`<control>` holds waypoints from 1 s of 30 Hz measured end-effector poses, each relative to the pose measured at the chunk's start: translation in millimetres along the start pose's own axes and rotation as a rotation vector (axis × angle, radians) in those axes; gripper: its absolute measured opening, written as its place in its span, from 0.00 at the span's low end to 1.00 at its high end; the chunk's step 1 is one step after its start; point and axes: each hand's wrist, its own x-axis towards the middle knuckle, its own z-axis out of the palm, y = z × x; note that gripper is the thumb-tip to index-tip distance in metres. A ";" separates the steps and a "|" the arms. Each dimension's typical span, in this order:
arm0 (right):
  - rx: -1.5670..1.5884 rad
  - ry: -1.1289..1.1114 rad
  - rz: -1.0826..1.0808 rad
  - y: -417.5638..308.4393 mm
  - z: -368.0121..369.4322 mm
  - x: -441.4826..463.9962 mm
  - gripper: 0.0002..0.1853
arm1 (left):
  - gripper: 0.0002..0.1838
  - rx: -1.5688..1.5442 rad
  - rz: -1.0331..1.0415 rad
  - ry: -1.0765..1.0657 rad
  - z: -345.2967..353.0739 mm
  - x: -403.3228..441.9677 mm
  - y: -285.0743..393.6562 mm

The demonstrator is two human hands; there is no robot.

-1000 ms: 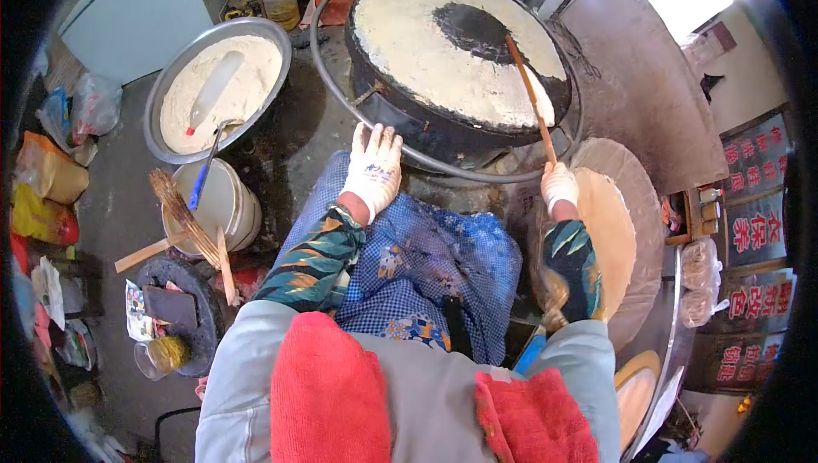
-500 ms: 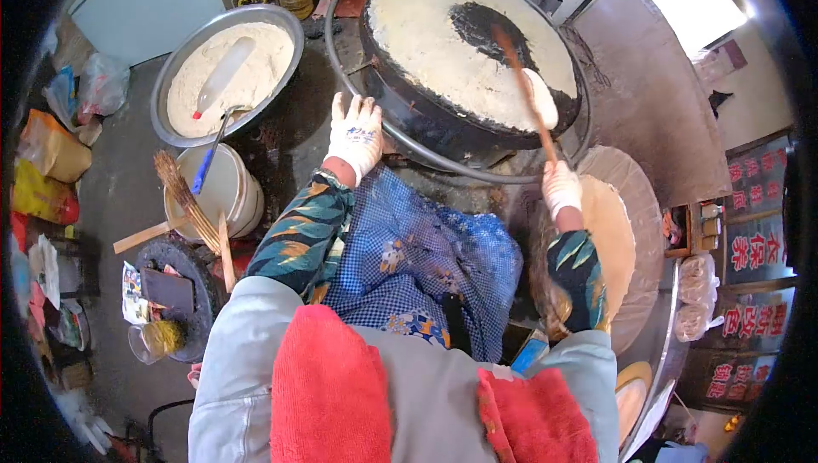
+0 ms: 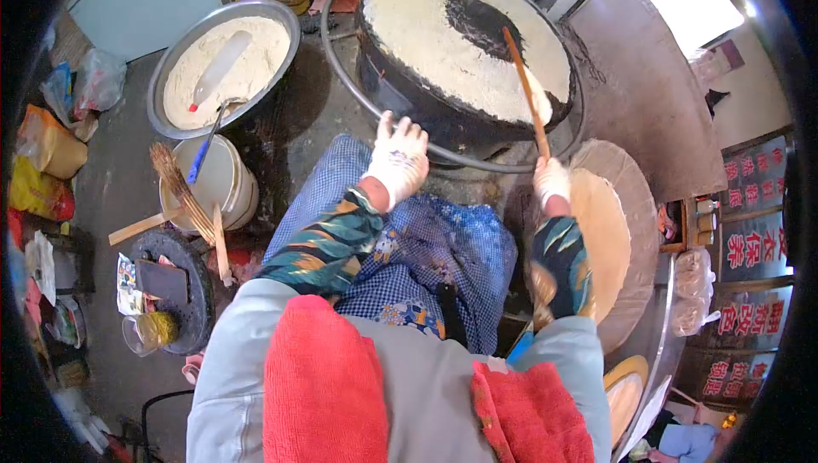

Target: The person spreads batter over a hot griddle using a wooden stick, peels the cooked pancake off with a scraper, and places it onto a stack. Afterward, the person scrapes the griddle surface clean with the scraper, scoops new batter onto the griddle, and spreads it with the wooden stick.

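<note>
My left hand (image 3: 400,162), in a white glove, lies at the near side of the metal ring (image 3: 477,165) around the griddle. Its fingers are stretched and apart, their tips at the ring. My right hand (image 3: 552,183), also gloved, is closed around the handle of a wooden batter spreader (image 3: 526,88) that reaches over the griddle. Pale batter (image 3: 417,28) covers most of the round black griddle (image 3: 409,97). A dark bare patch (image 3: 481,24) shows near the middle, and a thicker lump of batter (image 3: 540,98) lies beside the spreader.
At left stands a metal basin (image 3: 156,97) of pale batter with a clear bottle in it. Below it are a white bucket (image 3: 243,190), a bristle brush (image 3: 181,190) and a round black stand (image 3: 200,310). A large thin pancake (image 3: 601,241) lies on a round pad at right.
My left hand has moved right along the ring. The spreader has tilted more upright, and batter now covers more of the dark area toward the right edge.
</note>
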 end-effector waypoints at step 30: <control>0.054 -0.007 -0.072 -1.0 15.5 -0.4 0.23 | 0.30 0.430 -0.275 -0.073 7.7 26.0 -111.0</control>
